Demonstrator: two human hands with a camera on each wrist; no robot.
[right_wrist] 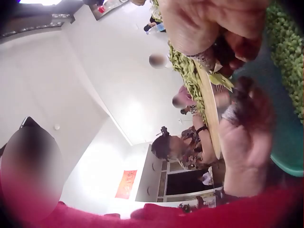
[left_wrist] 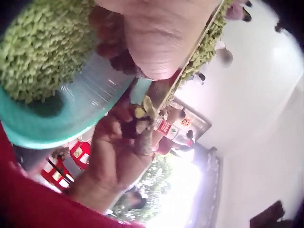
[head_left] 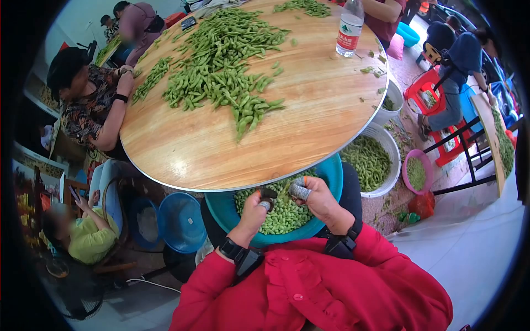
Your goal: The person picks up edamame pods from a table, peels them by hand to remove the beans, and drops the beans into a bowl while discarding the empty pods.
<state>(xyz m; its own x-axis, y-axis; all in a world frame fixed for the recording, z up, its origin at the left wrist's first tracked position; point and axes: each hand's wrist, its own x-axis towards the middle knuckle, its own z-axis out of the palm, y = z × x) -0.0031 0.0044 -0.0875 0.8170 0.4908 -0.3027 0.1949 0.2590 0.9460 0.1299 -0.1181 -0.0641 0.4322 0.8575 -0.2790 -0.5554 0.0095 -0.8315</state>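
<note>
Over a teal basin (head_left: 334, 185), my two hands face each other a short way apart. My right hand (head_left: 324, 205) pinches a soybean pod (right_wrist: 221, 81) between its thumb and fingers; grey wrapping (head_left: 301, 190) covers the thumb. My left hand (head_left: 253, 215) has curled fingers, a dark covering on a fingertip and grey wrapping on the thumb. It is close to the pod, and I cannot tell whether it holds anything. Beneath both hands, many shelled green beans (head_left: 281, 219) fill the basin, which sits at my lap under the table's edge.
A round wooden table (head_left: 309, 105) stands just ahead, bearing a heap of pods (head_left: 221, 60) and a water bottle (head_left: 350, 30). To the right are a white basket (head_left: 386, 187) of pods and a pink basin (head_left: 418, 185). Blue basins (head_left: 182, 223) stand left. Several people sit around.
</note>
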